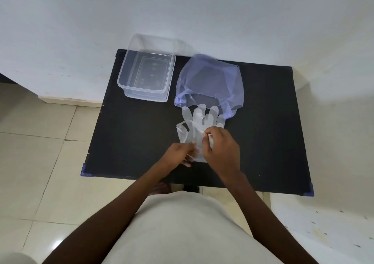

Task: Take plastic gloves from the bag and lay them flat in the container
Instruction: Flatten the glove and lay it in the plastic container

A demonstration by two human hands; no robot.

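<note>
Gloves (pixel 199 122): clear plastic, lying on the table (pixel 131 134) just in front of the bag's mouth, fingers pointing toward the bag. Right hand (pixel 219 148): pinching the gloves near the palm. Left hand (pixel 178 155): fingers gripping the cuff end. Bag (pixel 209 81): bluish, translucent, mouth open toward the person, right of the container. Container (pixel 145 75): clear, rectangular, at the table's far left edge; nothing visible inside. Table: black, against a white wall (pixel 81 20).
</note>
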